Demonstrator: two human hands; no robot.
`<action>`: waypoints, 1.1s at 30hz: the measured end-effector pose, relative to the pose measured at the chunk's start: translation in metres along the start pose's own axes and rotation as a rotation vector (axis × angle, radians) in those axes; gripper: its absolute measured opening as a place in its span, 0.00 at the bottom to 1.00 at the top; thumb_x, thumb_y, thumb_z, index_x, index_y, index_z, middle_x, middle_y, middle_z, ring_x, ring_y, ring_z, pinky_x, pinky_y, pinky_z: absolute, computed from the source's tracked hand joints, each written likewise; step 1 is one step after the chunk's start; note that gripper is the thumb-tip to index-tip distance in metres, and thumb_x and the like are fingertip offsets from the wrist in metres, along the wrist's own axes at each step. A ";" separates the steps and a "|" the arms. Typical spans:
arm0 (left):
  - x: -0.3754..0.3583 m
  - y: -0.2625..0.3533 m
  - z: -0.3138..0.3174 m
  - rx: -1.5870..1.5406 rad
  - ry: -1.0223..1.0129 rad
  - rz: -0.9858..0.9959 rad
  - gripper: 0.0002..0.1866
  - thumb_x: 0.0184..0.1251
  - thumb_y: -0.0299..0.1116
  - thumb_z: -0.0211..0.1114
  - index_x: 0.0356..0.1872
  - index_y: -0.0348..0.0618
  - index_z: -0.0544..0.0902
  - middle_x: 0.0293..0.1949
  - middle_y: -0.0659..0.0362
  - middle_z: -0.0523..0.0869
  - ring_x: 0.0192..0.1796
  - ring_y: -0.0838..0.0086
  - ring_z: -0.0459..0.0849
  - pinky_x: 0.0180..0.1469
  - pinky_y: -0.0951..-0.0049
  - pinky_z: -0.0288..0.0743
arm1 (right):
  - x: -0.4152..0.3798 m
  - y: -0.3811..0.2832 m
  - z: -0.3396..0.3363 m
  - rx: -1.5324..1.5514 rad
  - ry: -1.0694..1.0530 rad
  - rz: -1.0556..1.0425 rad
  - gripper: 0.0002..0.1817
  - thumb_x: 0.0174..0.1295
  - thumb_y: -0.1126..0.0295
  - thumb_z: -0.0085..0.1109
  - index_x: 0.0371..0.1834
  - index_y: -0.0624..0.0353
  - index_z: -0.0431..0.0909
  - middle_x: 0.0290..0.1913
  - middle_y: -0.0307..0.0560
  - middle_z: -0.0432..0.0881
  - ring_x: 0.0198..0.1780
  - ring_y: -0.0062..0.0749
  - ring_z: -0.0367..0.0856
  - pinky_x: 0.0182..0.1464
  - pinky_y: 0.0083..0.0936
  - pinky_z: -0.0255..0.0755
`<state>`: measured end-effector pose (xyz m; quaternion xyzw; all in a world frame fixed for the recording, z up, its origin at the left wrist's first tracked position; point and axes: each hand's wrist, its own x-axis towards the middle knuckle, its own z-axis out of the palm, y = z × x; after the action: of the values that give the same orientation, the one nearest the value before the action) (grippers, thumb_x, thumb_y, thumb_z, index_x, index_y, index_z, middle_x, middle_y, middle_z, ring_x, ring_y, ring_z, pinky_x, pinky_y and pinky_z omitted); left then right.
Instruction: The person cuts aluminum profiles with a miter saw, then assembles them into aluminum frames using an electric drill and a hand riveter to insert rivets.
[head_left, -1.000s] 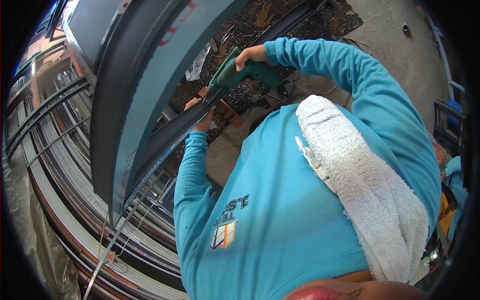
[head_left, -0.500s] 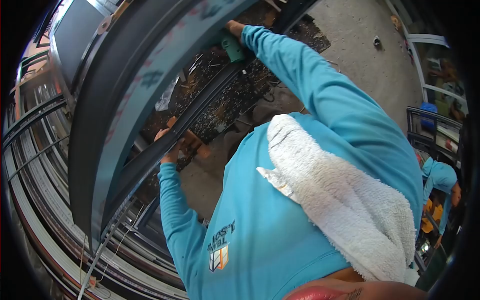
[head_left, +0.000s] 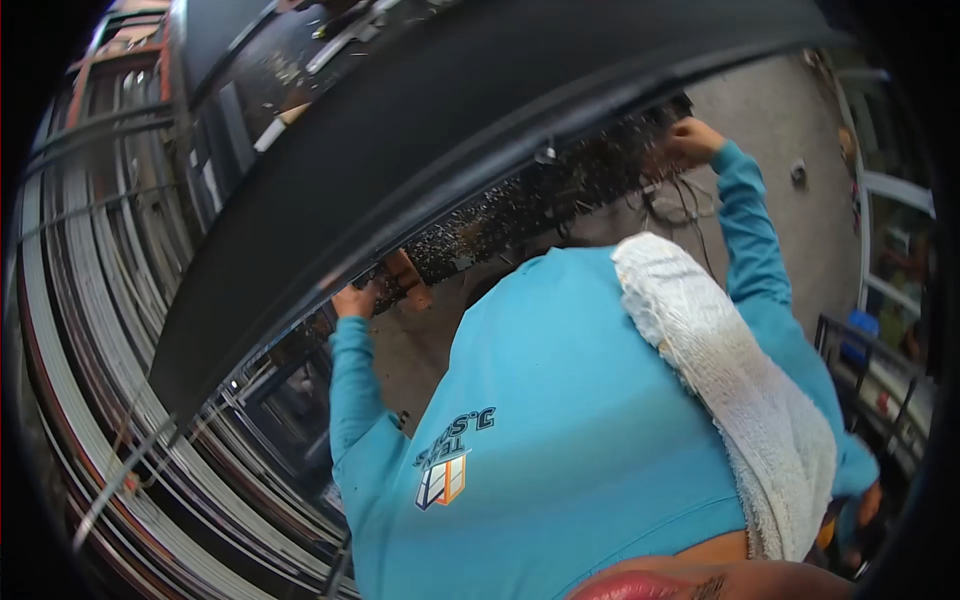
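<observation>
A long dark metal profile (head_left: 400, 150) spans the view on a slant, its wide black face turned up. My left hand (head_left: 355, 298) is closed on its lower edge near the left end, the fingertips partly hidden. Below the profile's right part, my right hand (head_left: 690, 143) is curled, its fingers blurred over the dark littered work surface (head_left: 590, 185); I cannot make out what they hold. A brown wooden block (head_left: 406, 278) lies just right of my left hand. Pale chips are scattered over the dark surface.
Racks of long profiles (head_left: 80, 350) fill the left side. A cable (head_left: 690, 215) loops on the concrete floor (head_left: 770, 120) near my right arm. A white towel (head_left: 720, 370) hangs over my shoulder. Another person's arm (head_left: 868, 500) shows at lower right.
The profile has turned, hiding its blue-filmed side and showing a broad black face. My right hand has moved right, away from the green tool, which is out of sight. My left hand stays on the edge.
</observation>
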<state>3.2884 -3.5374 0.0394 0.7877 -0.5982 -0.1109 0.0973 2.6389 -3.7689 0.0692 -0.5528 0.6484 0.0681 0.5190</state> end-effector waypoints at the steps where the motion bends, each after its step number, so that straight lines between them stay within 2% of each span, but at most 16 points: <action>1: -0.027 -0.002 0.011 -0.136 0.013 -0.105 0.22 0.45 0.33 0.77 0.43 0.44 0.80 0.41 0.52 0.82 0.42 0.63 0.82 0.47 0.64 0.76 | 0.022 0.039 -0.012 0.002 0.240 -0.102 0.12 0.60 0.64 0.57 0.38 0.63 0.82 0.35 0.49 0.84 0.33 0.32 0.84 0.33 0.28 0.80; 2: -0.050 0.001 0.021 -0.271 0.028 -0.202 0.20 0.48 0.33 0.76 0.43 0.44 0.80 0.38 0.52 0.82 0.36 0.66 0.81 0.40 0.66 0.76 | 0.042 0.053 -0.018 0.022 0.477 -0.206 0.13 0.60 0.63 0.58 0.40 0.61 0.82 0.39 0.51 0.85 0.38 0.36 0.85 0.38 0.31 0.81; 4: -0.066 0.067 0.003 -0.608 -0.187 -0.255 0.18 0.51 0.32 0.75 0.42 0.41 0.80 0.38 0.54 0.81 0.33 0.73 0.77 0.38 0.72 0.75 | 0.034 0.010 -0.013 -0.205 0.735 -0.192 0.18 0.55 0.60 0.59 0.43 0.62 0.82 0.37 0.49 0.87 0.42 0.39 0.85 0.48 0.34 0.77; 6: -0.022 0.131 -0.019 -0.754 -0.032 -0.246 0.18 0.51 0.38 0.75 0.39 0.38 0.81 0.32 0.58 0.83 0.35 0.71 0.80 0.38 0.68 0.76 | 0.130 0.071 -0.018 -0.546 0.692 -0.285 0.25 0.55 0.54 0.58 0.52 0.60 0.79 0.48 0.54 0.85 0.49 0.46 0.83 0.53 0.38 0.74; 10: 0.103 0.119 0.026 -0.534 0.343 -0.304 0.17 0.51 0.38 0.74 0.38 0.38 0.81 0.32 0.57 0.84 0.35 0.69 0.80 0.38 0.67 0.76 | 0.166 0.035 -0.007 -0.587 0.755 -0.249 0.24 0.56 0.58 0.58 0.52 0.62 0.79 0.49 0.54 0.84 0.49 0.45 0.83 0.53 0.39 0.74; 15: 0.146 0.081 0.070 -0.319 0.338 -0.518 0.16 0.52 0.37 0.73 0.36 0.38 0.81 0.32 0.55 0.84 0.35 0.66 0.81 0.39 0.65 0.76 | 0.171 0.005 -0.007 -0.464 0.834 -0.266 0.23 0.56 0.62 0.58 0.52 0.64 0.78 0.50 0.54 0.83 0.49 0.45 0.82 0.52 0.39 0.73; 19: 0.153 0.072 0.073 -0.287 0.315 -0.535 0.14 0.52 0.37 0.72 0.35 0.38 0.81 0.32 0.54 0.84 0.36 0.64 0.81 0.40 0.64 0.76 | 0.161 0.020 -0.012 -0.231 0.943 -0.415 0.21 0.56 0.65 0.57 0.52 0.66 0.78 0.51 0.54 0.83 0.49 0.44 0.81 0.52 0.40 0.73; 21: 0.158 0.070 0.072 -0.273 0.310 -0.532 0.14 0.52 0.36 0.72 0.34 0.38 0.81 0.32 0.53 0.84 0.36 0.63 0.81 0.40 0.63 0.76 | 0.150 0.049 -0.018 0.178 0.965 -0.558 0.21 0.57 0.66 0.57 0.52 0.66 0.77 0.51 0.54 0.82 0.49 0.44 0.81 0.52 0.40 0.72; 22: 0.159 0.070 0.072 -0.270 0.312 -0.526 0.14 0.52 0.36 0.72 0.34 0.38 0.81 0.33 0.53 0.84 0.36 0.62 0.81 0.40 0.63 0.76 | 0.141 0.065 -0.019 0.651 0.821 -0.520 0.12 0.56 0.74 0.55 0.43 0.66 0.77 0.40 0.48 0.82 0.36 0.30 0.80 0.40 0.30 0.75; 23: 0.163 0.068 0.072 -0.264 0.310 -0.523 0.13 0.53 0.36 0.71 0.34 0.38 0.81 0.33 0.53 0.84 0.36 0.61 0.81 0.40 0.63 0.76 | 0.079 0.041 -0.014 0.800 0.827 -0.588 0.03 0.55 0.75 0.54 0.32 0.61 0.73 0.28 0.40 0.76 0.26 0.22 0.74 0.29 0.20 0.71; 24: 0.166 0.068 0.072 -0.264 0.312 -0.520 0.13 0.53 0.36 0.71 0.33 0.38 0.81 0.33 0.52 0.84 0.36 0.61 0.81 0.40 0.62 0.76 | 0.061 0.046 -0.009 0.928 0.895 -0.705 0.05 0.55 0.76 0.55 0.29 0.56 0.68 0.24 0.35 0.68 0.23 0.18 0.70 0.24 0.16 0.66; 26: 0.170 0.069 0.073 -0.261 0.318 -0.510 0.13 0.53 0.36 0.71 0.33 0.38 0.81 0.33 0.52 0.84 0.36 0.60 0.81 0.41 0.62 0.76 | 0.008 0.044 -0.009 0.898 0.977 -0.822 0.06 0.61 0.75 0.55 0.33 0.55 0.67 0.27 0.36 0.69 0.25 0.18 0.70 0.29 0.15 0.68; 27: 0.172 0.069 0.073 -0.258 0.319 -0.500 0.12 0.53 0.36 0.70 0.33 0.38 0.81 0.33 0.51 0.84 0.36 0.59 0.81 0.41 0.62 0.76 | -0.020 0.037 -0.004 0.971 1.032 -0.766 0.06 0.62 0.73 0.56 0.37 0.55 0.68 0.30 0.34 0.70 0.25 0.16 0.69 0.27 0.14 0.68; 28: 0.173 0.069 0.074 -0.258 0.320 -0.497 0.12 0.53 0.36 0.70 0.32 0.38 0.81 0.33 0.51 0.84 0.36 0.59 0.81 0.41 0.61 0.76 | -0.022 0.058 -0.002 0.966 1.073 -0.811 0.06 0.63 0.70 0.58 0.38 0.56 0.70 0.27 0.33 0.70 0.22 0.14 0.67 0.24 0.13 0.65; 30: 0.177 0.069 0.077 -0.251 0.323 -0.485 0.12 0.53 0.35 0.70 0.32 0.38 0.81 0.33 0.50 0.85 0.36 0.58 0.81 0.41 0.61 0.76 | -0.052 0.068 0.011 1.122 1.153 -0.560 0.08 0.62 0.69 0.60 0.38 0.58 0.72 0.24 0.32 0.69 0.19 0.14 0.64 0.20 0.13 0.61; 33: 0.178 0.068 0.080 -0.248 0.329 -0.475 0.11 0.53 0.35 0.69 0.31 0.38 0.81 0.33 0.50 0.85 0.36 0.56 0.82 0.41 0.60 0.76 | -0.081 0.075 0.056 1.167 1.192 -0.408 0.09 0.60 0.68 0.62 0.37 0.59 0.73 0.22 0.32 0.69 0.16 0.14 0.61 0.17 0.15 0.58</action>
<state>3.2491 -3.7289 -0.0284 0.8949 -0.3556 -0.0734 0.2595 2.6011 -3.6509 0.0678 -0.2465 0.6321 -0.6727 0.2952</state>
